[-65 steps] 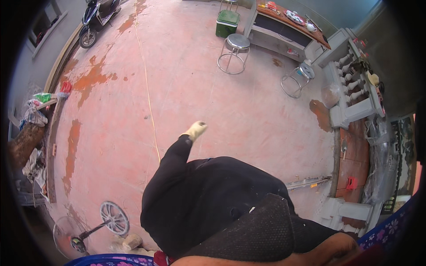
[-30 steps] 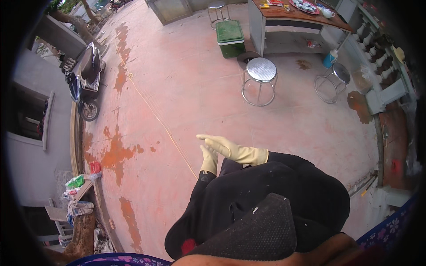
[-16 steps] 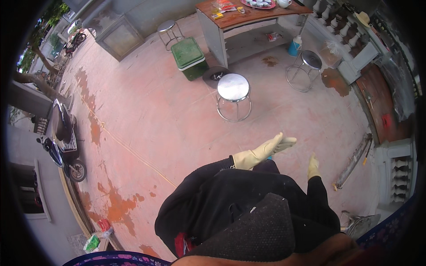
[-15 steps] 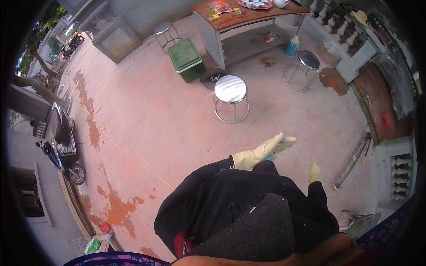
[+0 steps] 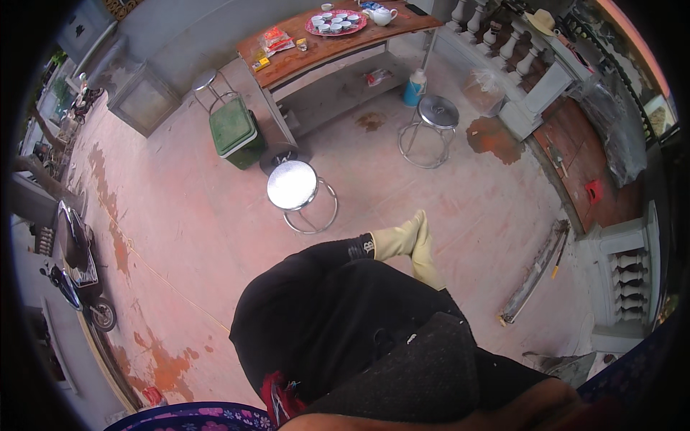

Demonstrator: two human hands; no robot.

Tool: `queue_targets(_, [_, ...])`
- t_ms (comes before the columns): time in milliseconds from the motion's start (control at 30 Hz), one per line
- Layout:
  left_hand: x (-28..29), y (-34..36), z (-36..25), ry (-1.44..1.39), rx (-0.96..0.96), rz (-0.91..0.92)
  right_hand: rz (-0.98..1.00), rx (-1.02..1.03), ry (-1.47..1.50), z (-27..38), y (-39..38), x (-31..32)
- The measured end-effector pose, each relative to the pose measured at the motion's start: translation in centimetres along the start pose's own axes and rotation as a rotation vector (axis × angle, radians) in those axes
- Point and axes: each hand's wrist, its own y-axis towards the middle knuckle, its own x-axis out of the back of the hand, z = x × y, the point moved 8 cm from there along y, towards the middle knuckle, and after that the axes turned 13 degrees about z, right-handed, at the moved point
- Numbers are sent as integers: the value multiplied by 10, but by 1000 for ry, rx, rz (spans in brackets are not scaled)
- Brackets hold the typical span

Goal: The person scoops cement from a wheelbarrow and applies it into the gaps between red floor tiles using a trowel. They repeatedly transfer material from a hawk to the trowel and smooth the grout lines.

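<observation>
In cream rubber gloves, my left hand (image 5: 395,240) and my right hand (image 5: 425,258) meet in front of my dark clothing, with their fingertips together. Their fingers look stretched out, and I see nothing held between them. Just beyond them stands a steel stool (image 5: 292,185), its top shining, beside a dark round object (image 5: 275,158) on the pink concrete floor (image 5: 359,201). A second stool (image 5: 438,113) stands further right.
A wooden table (image 5: 345,44) holds a tea tray (image 5: 335,23) and teapot (image 5: 382,16). Nearby are a green cooler (image 5: 233,133) and blue jug (image 5: 415,91). A scooter (image 5: 77,262) stands left; balustrades (image 5: 626,276) and a long grey bar (image 5: 533,273) lie right.
My view has swung toward the table and right side. My hands, apart half a second ago, now meet, the right having moved left and up to the left one.
</observation>
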Motion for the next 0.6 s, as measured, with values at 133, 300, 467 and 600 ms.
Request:
queue_targets(133, [35,29,-68,-106,-2,3,241,600,-313,107,20,-20])
queue_targets(300, [63,89,-138,-148,-89,124,284,1035,-817,135,81,23])
queue_targets(467, [25,196,-184,-196,-78,220,-111,306,-688,17,188,197])
queue_targets(600, [-28,219,-243,43,-39,669,-547,-555,-302,-120,134,333])
